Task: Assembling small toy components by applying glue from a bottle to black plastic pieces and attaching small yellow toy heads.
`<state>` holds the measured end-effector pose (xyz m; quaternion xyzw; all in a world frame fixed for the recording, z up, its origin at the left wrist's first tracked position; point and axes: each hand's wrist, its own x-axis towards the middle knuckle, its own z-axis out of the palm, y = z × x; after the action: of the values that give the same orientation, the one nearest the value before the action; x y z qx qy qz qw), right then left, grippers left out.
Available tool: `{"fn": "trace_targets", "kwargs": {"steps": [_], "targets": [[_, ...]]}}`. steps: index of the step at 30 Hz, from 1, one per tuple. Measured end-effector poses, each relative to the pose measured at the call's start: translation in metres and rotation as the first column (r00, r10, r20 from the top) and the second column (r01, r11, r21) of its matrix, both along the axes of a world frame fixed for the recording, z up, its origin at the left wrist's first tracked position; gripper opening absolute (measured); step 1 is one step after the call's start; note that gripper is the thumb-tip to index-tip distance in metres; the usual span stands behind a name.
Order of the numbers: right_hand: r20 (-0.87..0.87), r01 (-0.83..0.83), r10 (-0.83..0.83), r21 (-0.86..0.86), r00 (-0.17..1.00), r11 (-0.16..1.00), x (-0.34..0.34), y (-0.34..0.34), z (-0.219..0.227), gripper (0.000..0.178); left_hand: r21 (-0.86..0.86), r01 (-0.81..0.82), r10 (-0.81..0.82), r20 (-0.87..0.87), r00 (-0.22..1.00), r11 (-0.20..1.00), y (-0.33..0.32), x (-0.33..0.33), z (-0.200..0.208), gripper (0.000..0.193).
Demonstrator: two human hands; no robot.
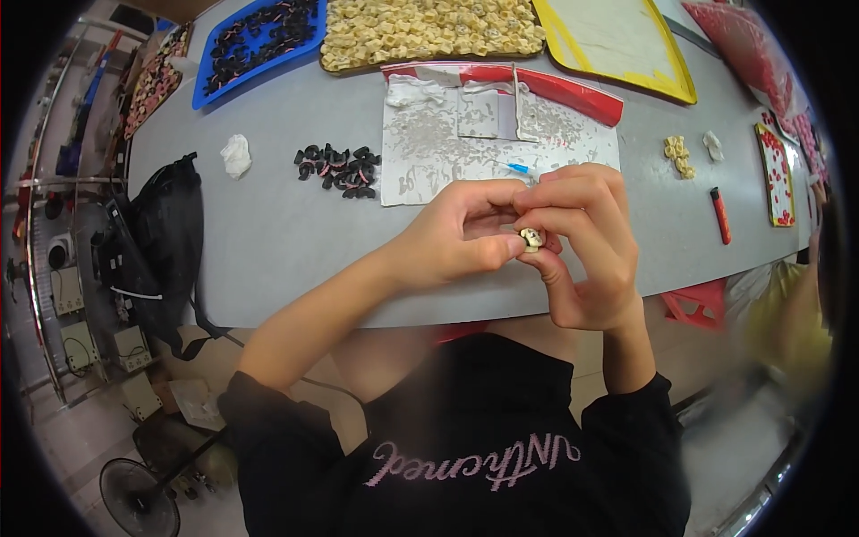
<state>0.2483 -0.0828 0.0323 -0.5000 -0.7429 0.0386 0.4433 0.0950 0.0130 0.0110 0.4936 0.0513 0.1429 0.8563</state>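
Both hands meet above the near part of the grey table, closed on one small cream figurine piece (531, 237) with dark markings. My left hand (465, 234) pinches it from the left, thumb tip against its side. Curled round the other side, my right hand (592, 240) grips it between thumb and fingers. The fingers partly cover the piece. Just beyond them, a blue-tipped dispensing needle (518, 167) lies on a white sheet (416, 161) blotched with grey smears. To the left of the sheet sits a loose pile of small black curved pieces (338, 170).
Along the back stand a blue tray (208, 89) of black pieces, a tray of cream pieces (429, 31) and a yellow tray (684, 85). Crumpled tissue (236, 157) lies left. On the right are a red-and-black stick-shaped tool (721, 215) and several cream pieces (678, 157). A black bag (161, 242) hangs at the left edge.
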Motion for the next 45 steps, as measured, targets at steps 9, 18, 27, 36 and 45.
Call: {"fn": "trace_targets", "kwargs": {"steps": [9,18,27,36,45], "targets": [[0.014,0.024,-0.024,0.003,1.0,1.0,-0.006,0.004,0.005,0.025,-0.047,0.008,-0.008,0.002,1.0,0.999,0.003,0.0,-0.005,0.034],[0.053,0.024,-0.025,0.011,0.998,1.0,-0.008,0.004,0.009,0.018,-0.083,0.018,-0.01,0.088,0.996,0.996,0.002,-0.001,-0.007,0.034],[0.077,0.02,-0.023,0.031,0.997,0.999,-0.014,0.008,0.007,0.022,-0.091,0.006,0.005,0.12,0.993,0.996,0.003,-0.002,-0.01,0.027],[0.097,0.027,-0.032,0.05,0.995,0.998,-0.016,0.011,0.014,0.02,-0.018,-0.015,0.017,0.12,0.993,1.0,0.007,0.0,-0.014,0.024],[0.096,-0.011,0.016,-0.048,0.995,0.999,-0.012,0.005,0.018,0.029,0.032,-0.045,0.043,0.041,0.998,0.998,0.006,-0.009,-0.009,0.051]]}}
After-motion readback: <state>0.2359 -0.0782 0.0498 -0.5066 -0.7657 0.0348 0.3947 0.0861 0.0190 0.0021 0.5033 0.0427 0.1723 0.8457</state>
